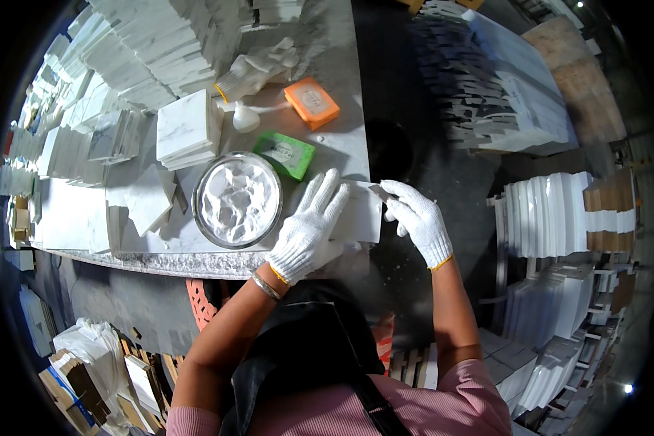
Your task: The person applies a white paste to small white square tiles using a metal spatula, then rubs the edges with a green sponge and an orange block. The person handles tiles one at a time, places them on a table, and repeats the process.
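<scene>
Workbench (346,116), lettered blocks (283,154), left hand (307,232) flat on tile (362,218), right hand (418,221) pinching grey strip (377,192)

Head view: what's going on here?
A white tile lies at the table's edge. The gloved left hand lies over it, fingers extended; the right hand pinches a thin grey piece at the tile's far right corner. A bowl of white stuff sits left, a green block and orange block beyond.

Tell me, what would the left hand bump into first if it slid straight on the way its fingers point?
Probably nothing standing: the left hand points across bare tabletop, just right of the orange box, then over the right edge. Depth is hard to judge.
</scene>
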A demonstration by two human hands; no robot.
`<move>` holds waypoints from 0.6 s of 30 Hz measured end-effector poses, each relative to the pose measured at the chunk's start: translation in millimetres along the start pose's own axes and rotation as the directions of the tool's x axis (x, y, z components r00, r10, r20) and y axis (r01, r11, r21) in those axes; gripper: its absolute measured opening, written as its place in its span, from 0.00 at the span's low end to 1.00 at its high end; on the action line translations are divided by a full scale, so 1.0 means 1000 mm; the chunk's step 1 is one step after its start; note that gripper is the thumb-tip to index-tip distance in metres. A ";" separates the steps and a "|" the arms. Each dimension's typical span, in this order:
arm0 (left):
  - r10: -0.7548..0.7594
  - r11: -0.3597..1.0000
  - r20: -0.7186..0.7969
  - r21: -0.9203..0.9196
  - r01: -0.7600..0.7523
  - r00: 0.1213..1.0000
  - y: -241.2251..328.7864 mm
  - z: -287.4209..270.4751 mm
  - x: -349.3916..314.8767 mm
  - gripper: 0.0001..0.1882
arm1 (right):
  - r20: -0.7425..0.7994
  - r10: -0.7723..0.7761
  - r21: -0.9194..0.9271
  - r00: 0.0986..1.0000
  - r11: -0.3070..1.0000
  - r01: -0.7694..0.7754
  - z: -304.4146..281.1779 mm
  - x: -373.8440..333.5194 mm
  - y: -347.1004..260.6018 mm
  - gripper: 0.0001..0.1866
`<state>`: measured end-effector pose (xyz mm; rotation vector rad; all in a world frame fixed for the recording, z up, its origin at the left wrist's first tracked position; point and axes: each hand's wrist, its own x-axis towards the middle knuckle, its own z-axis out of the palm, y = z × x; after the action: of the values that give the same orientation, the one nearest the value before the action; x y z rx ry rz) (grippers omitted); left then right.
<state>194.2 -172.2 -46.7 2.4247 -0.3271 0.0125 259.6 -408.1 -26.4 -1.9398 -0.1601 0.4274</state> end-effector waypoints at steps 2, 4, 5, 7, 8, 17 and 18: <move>0.010 1.000 -0.009 -0.009 -0.010 1.000 -0.001 0.001 0.000 0.48 | 0.012 0.023 0.001 1.000 1.000 -0.023 0.003 0.005 0.001 0.19; 0.015 1.000 -0.020 -0.012 -0.015 1.000 -0.002 0.001 -0.001 0.48 | 0.001 0.014 -0.017 1.000 1.000 -0.014 0.006 0.006 0.002 0.19; 0.018 1.000 -0.026 -0.014 -0.018 0.999 -0.003 0.002 -0.002 0.48 | -0.005 0.008 -0.027 1.000 1.000 -0.008 0.006 0.006 0.002 0.19; 0.018 1.000 -0.028 -0.008 -0.018 0.999 -0.004 0.002 -0.002 0.48 | 0.010 0.028 -0.054 1.000 0.998 -0.027 0.006 0.004 0.000 0.18; 0.017 1.000 -0.030 -0.005 -0.017 0.999 -0.004 0.002 -0.002 0.48 | 0.017 0.038 -0.068 0.999 0.997 -0.036 0.005 0.003 0.000 0.18; -0.004 0.999 -0.056 -0.040 0.002 0.998 -0.002 0.003 -0.002 0.47 | -0.016 0.035 -0.018 0.999 0.999 -0.035 0.010 -0.007 -0.004 0.20; -0.004 1.000 -0.053 -0.031 0.003 0.999 -0.002 0.003 -0.002 0.47 | -0.018 0.048 -0.012 0.999 0.999 -0.048 0.010 -0.009 -0.002 0.20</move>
<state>192.3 -172.0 -50.6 2.3901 -0.2967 0.0700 247.5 -400.9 -25.9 -1.9625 -0.1052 0.4417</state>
